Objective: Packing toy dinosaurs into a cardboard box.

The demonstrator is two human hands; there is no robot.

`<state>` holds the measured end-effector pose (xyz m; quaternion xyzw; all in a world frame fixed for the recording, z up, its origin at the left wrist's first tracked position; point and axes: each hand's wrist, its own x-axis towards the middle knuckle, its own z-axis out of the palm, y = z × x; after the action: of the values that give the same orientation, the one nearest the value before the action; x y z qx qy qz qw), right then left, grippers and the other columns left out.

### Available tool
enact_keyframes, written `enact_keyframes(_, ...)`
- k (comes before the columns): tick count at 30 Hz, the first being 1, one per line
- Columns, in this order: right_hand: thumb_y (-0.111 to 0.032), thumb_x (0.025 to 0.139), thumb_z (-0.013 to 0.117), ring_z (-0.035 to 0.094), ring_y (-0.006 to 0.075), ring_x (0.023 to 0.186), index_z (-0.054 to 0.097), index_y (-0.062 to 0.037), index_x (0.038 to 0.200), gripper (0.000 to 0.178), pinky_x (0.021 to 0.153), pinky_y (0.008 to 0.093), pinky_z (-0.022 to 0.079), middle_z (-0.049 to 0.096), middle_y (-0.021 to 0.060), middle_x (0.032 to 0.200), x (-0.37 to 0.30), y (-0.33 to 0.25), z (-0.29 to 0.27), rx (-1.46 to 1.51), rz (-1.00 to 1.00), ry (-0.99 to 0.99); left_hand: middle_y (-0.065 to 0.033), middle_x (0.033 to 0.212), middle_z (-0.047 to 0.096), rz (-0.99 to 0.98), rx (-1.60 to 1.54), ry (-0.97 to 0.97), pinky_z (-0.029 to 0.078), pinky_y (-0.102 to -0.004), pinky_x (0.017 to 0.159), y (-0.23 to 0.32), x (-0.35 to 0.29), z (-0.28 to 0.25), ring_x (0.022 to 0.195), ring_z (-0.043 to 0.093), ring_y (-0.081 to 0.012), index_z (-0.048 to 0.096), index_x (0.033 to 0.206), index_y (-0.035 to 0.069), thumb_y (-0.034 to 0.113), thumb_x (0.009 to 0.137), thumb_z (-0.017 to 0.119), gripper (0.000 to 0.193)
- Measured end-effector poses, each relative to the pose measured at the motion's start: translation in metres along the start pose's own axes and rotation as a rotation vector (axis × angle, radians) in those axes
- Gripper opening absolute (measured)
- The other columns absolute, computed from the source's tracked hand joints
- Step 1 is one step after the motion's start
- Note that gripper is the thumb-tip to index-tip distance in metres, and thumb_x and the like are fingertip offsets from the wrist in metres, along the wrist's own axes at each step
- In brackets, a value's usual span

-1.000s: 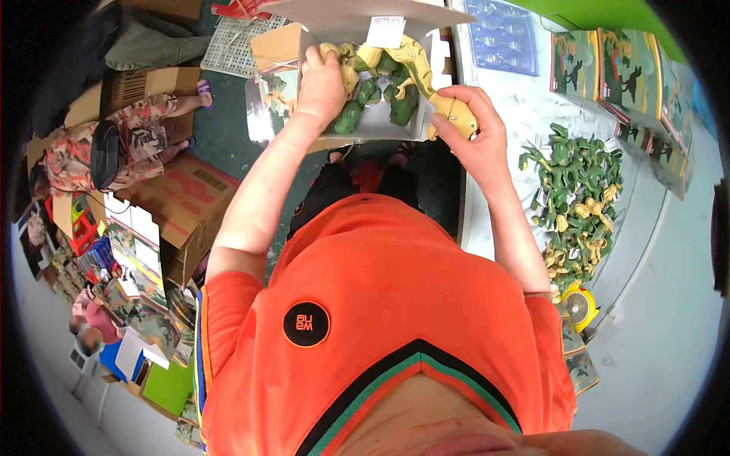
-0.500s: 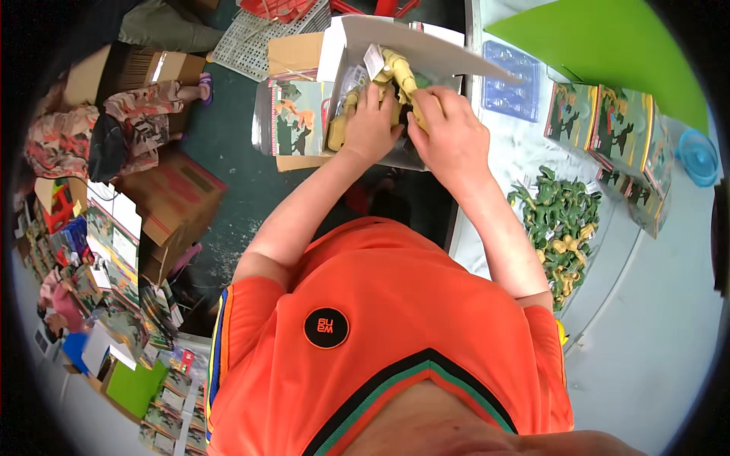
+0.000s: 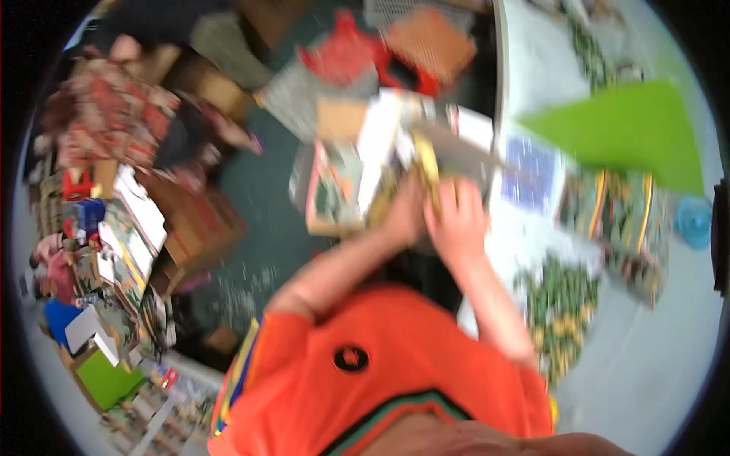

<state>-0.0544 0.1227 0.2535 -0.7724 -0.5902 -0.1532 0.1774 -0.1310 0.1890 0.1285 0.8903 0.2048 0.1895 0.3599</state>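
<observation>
Both hands are over an open printed box (image 3: 331,190), and the picture is blurred by motion. My left hand (image 3: 407,211) is bent around the lower part of a long yellow toy figure (image 3: 427,159), which stands up out of the box. Pressed against the figure's right side is my right hand (image 3: 458,216), its fingers curled toward it. The fingertips of my left hand are mostly hidden. A raised grey flap (image 3: 464,148) stands behind my right hand. What else lies inside the box is too smeared to make out.
At right, the white table (image 3: 487,262) bears a pile of green and yellow toy figures (image 3: 563,311), a clear blue plastic tray (image 3: 528,171), printed boxes (image 3: 608,205), a green sheet (image 3: 623,133) and a blue bowl (image 3: 693,220). Cartons (image 3: 190,228) and a person (image 3: 122,114) are at left.
The view has shifted, so the whole scene sits lower in the picture. My hands have drawn closer together around the yellow figure, which now stands more upright.
</observation>
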Motion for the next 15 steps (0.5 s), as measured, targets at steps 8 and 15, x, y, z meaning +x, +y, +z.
enact_keyframes(8, -0.015, 0.080, 0.068, 0.062, 0.0255, 0.070, 0.059, -0.0077, 0.084, 0.012, 0.052, 0.0365, 0.054, 0.057, 0.0099, 0.086, 0.004, -0.029, 0.006, -0.032, -0.013, -0.041, -0.0268, 0.137, 0.049, 0.088, 0.208, 0.064, 0.027, -0.0589, 0.114, -0.002, -0.029, 0.002, 0.129, 0.042, -0.0480, 0.044, 0.139, -0.007, 0.026, 0.089, 0.056, 0.061)
enact_keyframes(15, -0.011, 0.074, 0.071, 0.065, 0.0297, 0.066, 0.061, -0.0057, 0.083, 0.015, 0.049, 0.0400, 0.054, 0.057, 0.0128, 0.084, 0.033, -0.027, 0.003, -0.012, 0.032, -0.183, -0.0261, 0.134, 0.047, 0.009, 0.091, 0.038, 0.034, -0.0525, 0.108, -0.009, -0.020, -0.001, 0.126, 0.041, -0.0461, 0.045, 0.139, 0.001, 0.027, 0.090, 0.060, 0.057)
